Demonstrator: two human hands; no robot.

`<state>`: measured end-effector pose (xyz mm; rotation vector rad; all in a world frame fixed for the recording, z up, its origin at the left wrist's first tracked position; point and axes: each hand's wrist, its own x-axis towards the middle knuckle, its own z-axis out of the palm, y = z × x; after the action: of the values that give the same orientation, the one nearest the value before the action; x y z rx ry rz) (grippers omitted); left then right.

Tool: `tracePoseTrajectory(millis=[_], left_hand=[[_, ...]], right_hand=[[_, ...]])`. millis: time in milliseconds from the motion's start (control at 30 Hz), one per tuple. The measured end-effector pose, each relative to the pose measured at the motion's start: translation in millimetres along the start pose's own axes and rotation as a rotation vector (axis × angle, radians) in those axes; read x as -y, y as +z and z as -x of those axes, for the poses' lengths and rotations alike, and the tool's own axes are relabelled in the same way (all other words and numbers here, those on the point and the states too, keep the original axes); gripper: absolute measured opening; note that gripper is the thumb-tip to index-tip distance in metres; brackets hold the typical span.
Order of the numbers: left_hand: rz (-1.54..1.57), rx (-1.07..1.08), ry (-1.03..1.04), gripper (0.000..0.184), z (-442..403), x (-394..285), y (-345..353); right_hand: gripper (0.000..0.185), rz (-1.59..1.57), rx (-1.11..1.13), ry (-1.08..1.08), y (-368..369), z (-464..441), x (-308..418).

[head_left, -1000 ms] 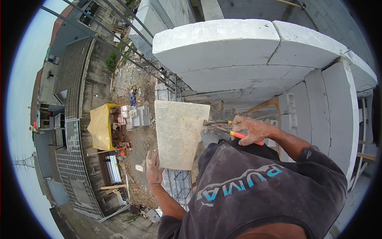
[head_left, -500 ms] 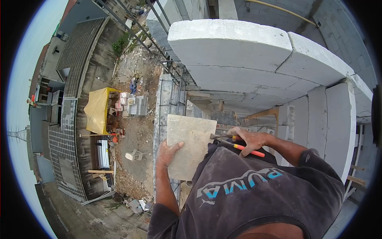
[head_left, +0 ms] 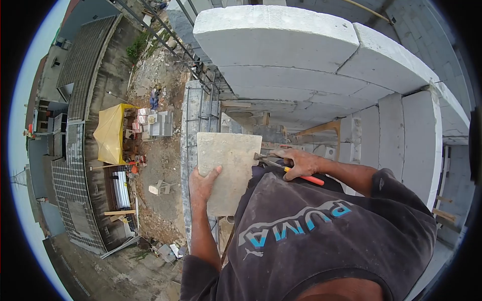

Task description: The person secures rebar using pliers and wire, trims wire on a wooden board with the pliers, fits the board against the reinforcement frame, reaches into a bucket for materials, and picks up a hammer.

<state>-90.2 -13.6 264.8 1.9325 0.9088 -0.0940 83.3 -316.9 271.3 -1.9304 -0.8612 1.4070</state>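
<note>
Nearest is the dusty dark shirt (head_left: pixel 301 236). Just beyond it the right hand (head_left: pixel 302 164) has its fingers curled around the pincers (head_left: pixel 312 179), a handle with a red grip running under the palm. The pincers' other handle lies spread away from the first, and their metal head sits at the board's right edge; whether it bites there I cannot tell.

The board (head_left: pixel 228 150) is in front of the body, to the left of the pincers. The left hand (head_left: pixel 202 185) closes on its left edge, thumb flat on the upper face; the other fingers are mostly hidden, so how far they reach underneath I cannot tell.

The board looks stiff and flat, probably light enough for one hand but awkward, since a grip on one side would let the far side dip. Its face is grimy and pitted (old mortar, perhaps), so it should be more gritty than slippery, and hardly fragile, though the edges may be rough on bare skin. The best hold seems to be midway along a long side, thumb above and fingers below; the opposite side would serve a second hand. The pincers should sit firmly by their coloured grips.

Farther off are rebar (head_left: pixel 211 100) and a wall (head_left: pixel 281 42) of pale blocks; far below, to the left, a yellow tarp (head_left: pixel 111 133) stands over rubble-strewn ground.
</note>
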Motion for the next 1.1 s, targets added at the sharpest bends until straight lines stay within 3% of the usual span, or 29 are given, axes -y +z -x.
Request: tracePoseTrajectory(millis=[100, 300, 400, 533, 933, 1100], left_hand=[[-0.061, -0.036, -0.027, 0.064, -1, -6, -1], [-0.115, 0.133, -0.033, 0.067, -14, -10, -15], [-0.052, 0.033, 0.111, 0.072, -6, -27, -12], [-0.162, -0.077, 0.059, 0.075, -11, -18, 1], [-0.271, -0.101, -0.029, 0.082, -3, -30, 10], [-0.152, -0.065, 0.104, 0.092, -11, -21, -7]], right_hand=[[0.099, -0.016, -0.003, 0.007, 0, -9, -15], [0.097, -0.058, 0.003, -0.001, 13, -10, -20], [0.088, -0.017, -0.007, 0.038, 10, -7, -4], [0.082, -0.053, -0.150, 0.037, 30, -14, -17], [0.085, -0.198, -0.189, 0.038, 41, -20, -32], [0.088, 0.117, -0.309, -0.097, 26, -18, -30]])
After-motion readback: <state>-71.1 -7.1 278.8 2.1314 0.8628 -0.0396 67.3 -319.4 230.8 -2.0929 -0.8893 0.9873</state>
